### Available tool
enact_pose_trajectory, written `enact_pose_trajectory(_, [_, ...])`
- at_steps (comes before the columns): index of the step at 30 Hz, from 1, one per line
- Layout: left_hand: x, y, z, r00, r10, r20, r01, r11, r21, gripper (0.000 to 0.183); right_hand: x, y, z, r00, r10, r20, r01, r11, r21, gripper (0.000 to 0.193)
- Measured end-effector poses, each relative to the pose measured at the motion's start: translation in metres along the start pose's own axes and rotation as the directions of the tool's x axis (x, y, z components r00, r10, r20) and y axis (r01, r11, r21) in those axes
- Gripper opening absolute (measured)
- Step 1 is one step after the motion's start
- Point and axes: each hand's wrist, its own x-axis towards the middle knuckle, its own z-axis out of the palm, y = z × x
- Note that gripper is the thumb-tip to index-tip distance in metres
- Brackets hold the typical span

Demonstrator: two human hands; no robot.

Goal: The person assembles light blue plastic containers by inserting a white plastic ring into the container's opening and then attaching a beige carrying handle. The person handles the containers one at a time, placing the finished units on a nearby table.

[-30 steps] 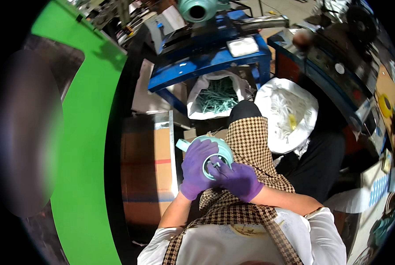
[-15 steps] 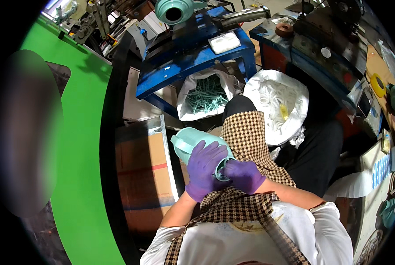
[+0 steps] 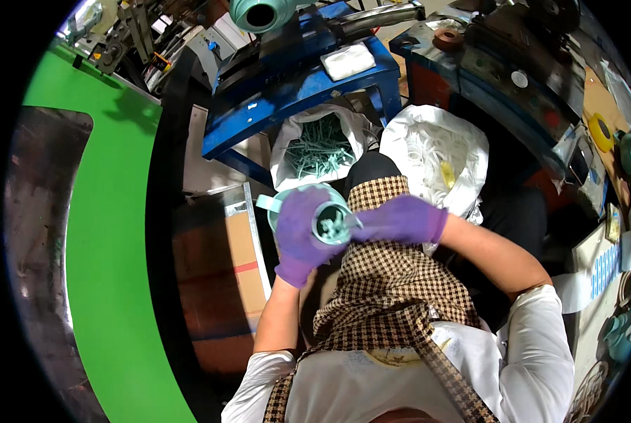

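Observation:
My left hand (image 3: 300,229), in a purple glove, is wrapped round a mint-green plastic jug (image 3: 268,202) with a handle at its left side. Its round opening is turned up toward me, and small pale green bits (image 3: 333,224) show inside. Against the right edge of that opening, my right hand (image 3: 400,218), also purple-gloved, has its fingers closed. Motion blurs its fingertips, and a small greyish shape there is too smeared to name. The jug is above my checked apron (image 3: 379,275), over my lap.
A white sack (image 3: 280,166) of thin green plastic scraps stands beyond the jug, beside another sack (image 3: 476,151) of white rings. Behind them is a blue metal bench (image 3: 223,134) with a folded white cloth (image 3: 348,62). A cardboard box (image 3: 209,247) sits at the left.
Both hands and the jug have moved up and away from my body. The jug's opening has turned up into view, and my right hand has drawn out to its right edge.

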Motion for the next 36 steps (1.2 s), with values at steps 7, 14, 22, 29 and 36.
enact_pose_trajectory(7, [-0.017, 0.0, 0.008, 0.977, -0.163, -0.136, 0.165, 0.986, 0.004, 0.068, -0.126, 0.158, 0.005, 0.095, 0.986, -0.137, -0.928, 0.038, -0.371, 0.074])
enact_pose_trajectory(14, [-0.014, 0.005, 0.001, 0.986, -0.053, -0.157, 0.042, 0.997, -0.072, 0.065, -0.166, 0.184, 0.027, -0.071, 0.995, -0.07, -0.894, -0.095, -0.438, 0.048])
enact_pose_trajectory(22, [-0.015, 0.013, 0.012, 0.985, 0.019, -0.171, -0.013, 0.999, 0.036, 0.067, -0.019, -0.035, -0.122, 0.231, 0.946, 0.226, -0.927, 0.144, 0.346, 0.035])
enact_pose_trajectory(29, [0.006, 0.024, 0.026, 0.942, 0.268, -0.202, -0.245, 0.961, 0.13, 0.06, 0.035, -0.098, -0.087, 0.378, 0.827, 0.417, -0.891, 0.202, 0.406, 0.033])
enact_pose_trajectory(36, [0.003, 0.032, 0.032, 0.925, 0.324, -0.2, -0.308, 0.945, 0.111, 0.043, 0.036, -0.108, -0.061, 0.298, 0.506, 0.809, -0.624, -0.538, 0.566, 0.038])
